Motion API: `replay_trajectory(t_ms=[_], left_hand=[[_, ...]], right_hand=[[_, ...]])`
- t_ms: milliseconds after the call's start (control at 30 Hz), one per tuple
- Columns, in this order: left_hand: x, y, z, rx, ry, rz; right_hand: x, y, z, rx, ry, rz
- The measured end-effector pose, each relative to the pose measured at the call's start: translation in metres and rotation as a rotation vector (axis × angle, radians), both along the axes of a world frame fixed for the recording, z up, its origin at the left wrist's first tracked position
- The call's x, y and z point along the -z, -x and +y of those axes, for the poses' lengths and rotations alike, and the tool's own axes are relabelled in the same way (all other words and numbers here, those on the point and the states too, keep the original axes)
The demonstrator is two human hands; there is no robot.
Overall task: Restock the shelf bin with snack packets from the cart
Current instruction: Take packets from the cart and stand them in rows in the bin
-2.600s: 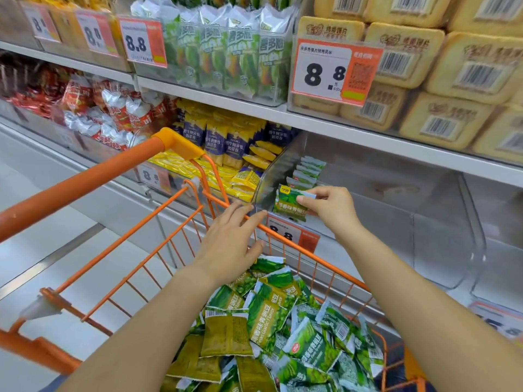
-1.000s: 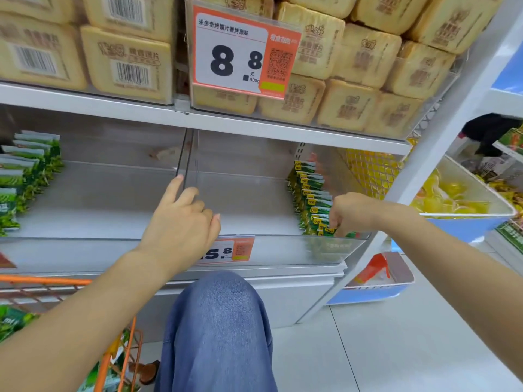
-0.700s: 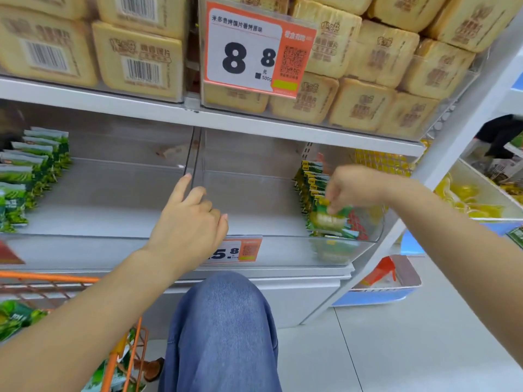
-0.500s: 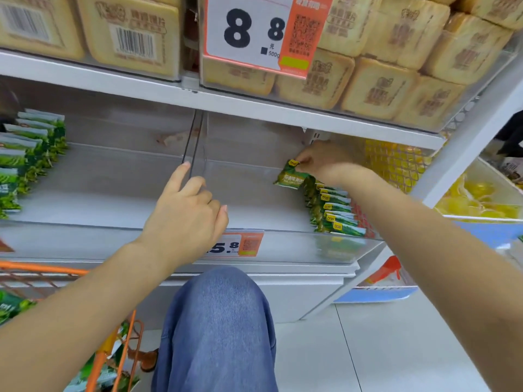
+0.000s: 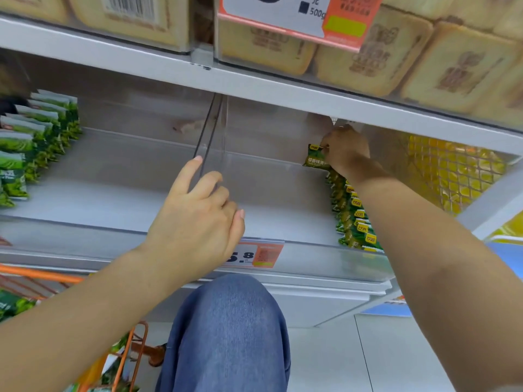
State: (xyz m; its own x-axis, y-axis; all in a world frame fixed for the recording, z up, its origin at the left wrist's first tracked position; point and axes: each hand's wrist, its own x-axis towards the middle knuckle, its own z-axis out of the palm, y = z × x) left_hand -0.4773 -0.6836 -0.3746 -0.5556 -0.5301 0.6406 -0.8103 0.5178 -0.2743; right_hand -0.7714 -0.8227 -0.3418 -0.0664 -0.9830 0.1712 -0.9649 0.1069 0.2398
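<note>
Right hand (image 5: pixel 346 149), upper right of centre: pinches one green snack packet (image 5: pixel 314 158) at the back of the clear shelf bin (image 5: pixel 283 258). Left hand (image 5: pixel 198 219), centre: fingers loosely curled, holding nothing, forefinger touching the divider (image 5: pixel 210 131). Packet row (image 5: pixel 351 213), right: about nine. Cart (image 5: pixel 42 275), lower left.

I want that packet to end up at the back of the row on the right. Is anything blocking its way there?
Nothing visible does. The right hand pinches the green packet right at the back end of the row of packets, over bare bin floor. The left hand is off to the side by the divider.
</note>
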Motion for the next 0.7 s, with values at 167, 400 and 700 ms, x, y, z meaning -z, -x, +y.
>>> replay_trajectory(t_ms=[167,400,700], left_hand=[[-0.001,0.0,0.002,0.0,-0.013,0.015],[-0.001,0.0,0.002,0.011,-0.016,0.024],[-0.015,-0.011,0.008,0.143,-0.21,-0.015]], right_hand=[[0.011,0.001,0.007,0.037,0.151,0.018],[0.018,-0.002,0.017,0.073,0.206,-0.175],[-0.019,-0.106,0.103,-0.324,0.331,-0.513]])
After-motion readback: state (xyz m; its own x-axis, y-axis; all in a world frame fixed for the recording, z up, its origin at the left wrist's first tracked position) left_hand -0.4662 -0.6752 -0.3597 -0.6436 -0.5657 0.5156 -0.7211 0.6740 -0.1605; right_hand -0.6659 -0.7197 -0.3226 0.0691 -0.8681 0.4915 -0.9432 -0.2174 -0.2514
